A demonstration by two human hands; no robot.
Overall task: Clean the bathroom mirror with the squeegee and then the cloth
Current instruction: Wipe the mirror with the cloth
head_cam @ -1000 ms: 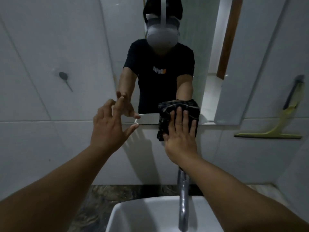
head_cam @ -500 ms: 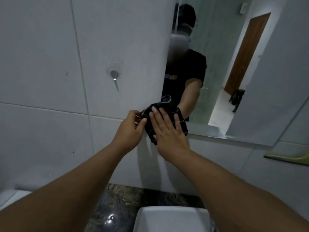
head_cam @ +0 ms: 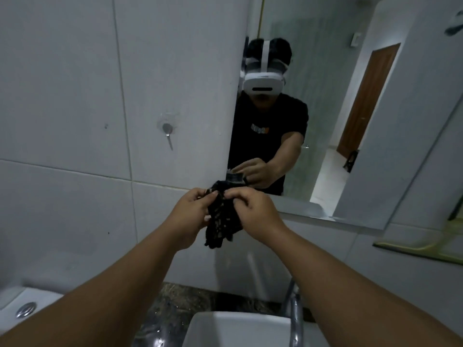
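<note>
Cloth [head_cam: 221, 219]: dark, limp, light by our judgement; hangs bunched just off the mirror [head_cam: 350, 121], at its lower left corner. Our left hand [head_cam: 190, 211] and right hand [head_cam: 255, 211] both pinch its top edge. Best gathered into a pad; loose corners will flop.

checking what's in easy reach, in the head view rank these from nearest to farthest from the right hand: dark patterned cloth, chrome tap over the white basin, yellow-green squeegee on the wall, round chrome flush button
1. Dark patterned cloth: pinched by the right hand.
2. Chrome tap: below, over the white basin.
3. Yellow-green squeegee: far right, on the wall.
4. Round chrome flush button: far lower left.
</note>
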